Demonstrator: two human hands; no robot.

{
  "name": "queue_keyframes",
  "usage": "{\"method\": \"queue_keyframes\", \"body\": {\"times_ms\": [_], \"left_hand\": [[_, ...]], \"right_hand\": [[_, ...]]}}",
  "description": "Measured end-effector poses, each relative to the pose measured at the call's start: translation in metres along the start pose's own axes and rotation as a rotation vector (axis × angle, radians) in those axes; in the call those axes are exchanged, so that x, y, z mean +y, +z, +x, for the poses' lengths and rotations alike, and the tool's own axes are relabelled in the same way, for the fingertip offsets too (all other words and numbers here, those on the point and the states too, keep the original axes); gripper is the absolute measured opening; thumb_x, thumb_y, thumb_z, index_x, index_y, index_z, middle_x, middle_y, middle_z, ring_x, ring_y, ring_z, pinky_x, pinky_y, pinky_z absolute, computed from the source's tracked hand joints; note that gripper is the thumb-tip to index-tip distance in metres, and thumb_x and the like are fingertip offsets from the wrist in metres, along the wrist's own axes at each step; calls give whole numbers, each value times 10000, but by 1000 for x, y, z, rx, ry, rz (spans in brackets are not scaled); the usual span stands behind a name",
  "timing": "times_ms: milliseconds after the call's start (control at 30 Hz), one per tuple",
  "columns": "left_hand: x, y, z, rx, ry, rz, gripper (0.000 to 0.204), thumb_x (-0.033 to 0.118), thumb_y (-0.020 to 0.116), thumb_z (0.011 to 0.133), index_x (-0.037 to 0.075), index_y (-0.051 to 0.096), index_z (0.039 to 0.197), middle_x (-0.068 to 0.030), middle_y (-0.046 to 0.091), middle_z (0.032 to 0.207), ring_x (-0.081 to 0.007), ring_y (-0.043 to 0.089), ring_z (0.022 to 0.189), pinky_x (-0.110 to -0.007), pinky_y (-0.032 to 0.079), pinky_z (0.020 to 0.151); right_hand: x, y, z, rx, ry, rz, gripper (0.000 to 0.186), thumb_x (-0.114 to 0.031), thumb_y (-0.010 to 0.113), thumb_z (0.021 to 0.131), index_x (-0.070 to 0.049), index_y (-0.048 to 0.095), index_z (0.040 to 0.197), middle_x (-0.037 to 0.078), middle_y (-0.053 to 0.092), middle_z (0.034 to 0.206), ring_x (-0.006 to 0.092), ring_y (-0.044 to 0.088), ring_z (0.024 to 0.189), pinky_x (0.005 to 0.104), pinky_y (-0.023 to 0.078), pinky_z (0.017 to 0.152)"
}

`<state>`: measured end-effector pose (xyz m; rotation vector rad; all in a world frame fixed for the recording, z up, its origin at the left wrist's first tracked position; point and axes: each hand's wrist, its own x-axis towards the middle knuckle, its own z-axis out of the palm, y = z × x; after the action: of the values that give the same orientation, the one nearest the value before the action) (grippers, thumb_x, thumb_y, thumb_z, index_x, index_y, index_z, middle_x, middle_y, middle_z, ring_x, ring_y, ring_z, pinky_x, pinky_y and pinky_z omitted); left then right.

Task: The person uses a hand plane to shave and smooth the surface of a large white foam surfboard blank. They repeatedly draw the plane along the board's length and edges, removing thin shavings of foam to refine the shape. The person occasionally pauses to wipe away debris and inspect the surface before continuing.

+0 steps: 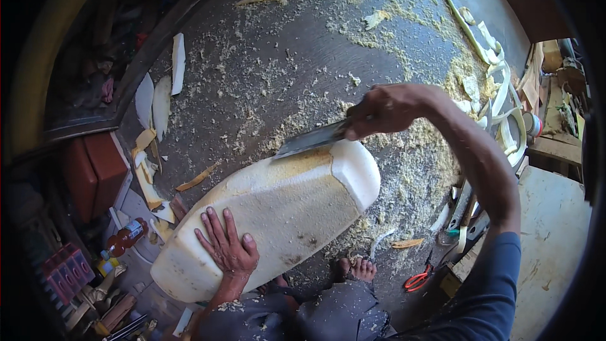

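Observation:
A long cream foam block [287, 215] with shaped, bevelled edges lies diagonally in front of me, whiter at its right end. My left hand [228, 246] rests open on its left part, fingers spread over the surface. My right hand [375, 110] is closed round the end of a wide flat metal blade [306, 142], whose edge lies at the block's far upper edge, near its right end.
Shavings cover the dark floor [265, 76]. Foam strips [505, 88] lie right, offcuts [178, 63] left. Orange-handled scissors [416, 281] lie by my bare foot [363, 268]. Red-brown boxes [95, 177], bottles [126, 237] and a pale board [549, 233] line the sides.

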<state>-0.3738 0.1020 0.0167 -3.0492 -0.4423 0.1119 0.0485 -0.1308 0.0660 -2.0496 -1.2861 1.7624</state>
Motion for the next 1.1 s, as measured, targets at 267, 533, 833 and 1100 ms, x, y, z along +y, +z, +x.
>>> {"method": "queue_keyframes", "body": {"times_ms": [267, 533, 833, 1100], "left_hand": [[9, 0, 6, 10, 16, -8, 629, 350, 333, 1052, 1, 398, 1570, -294, 320, 1642, -475, 294, 1533, -653, 105, 1234], [5, 4, 5, 40, 17, -50, 629, 353, 346, 1050, 8, 395, 1574, -297, 318, 1642, -484, 281, 1535, -663, 102, 1227], [-2, 1, -8, -6, -27, -16, 638, 349, 365, 1035, 3, 397, 1570, -295, 312, 1646, -478, 277, 1537, -667, 101, 1228], [0, 3, 2, 10, -32, -63, 622, 392, 354, 1048, 55, 422, 1566, -282, 345, 1634, -464, 299, 1533, -680, 100, 1229]], "right_hand": [[-9, 46, 47, 106, -90, 110, 565, -598, 420, 1068, -182, 697, 1331, 136, 738, 1051, 284, 685, 864, 482, 594, 741], [26, 27, -100, 253, -273, -137, 542, -610, 496, 1015, -222, 733, 1310, 136, 633, 1442, 301, 681, 953, 488, 607, 857], [15, 59, -74, 451, -325, -212, 507, -539, 556, 1012, -115, 802, 1140, 169, 732, 1213, 277, 644, 874, 392, 564, 805], [-8, 59, -6, 288, -321, -158, 509, -552, 483, 1056, -146, 781, 1130, 119, 709, 971, 189, 592, 817, 434, 559, 784]]}}
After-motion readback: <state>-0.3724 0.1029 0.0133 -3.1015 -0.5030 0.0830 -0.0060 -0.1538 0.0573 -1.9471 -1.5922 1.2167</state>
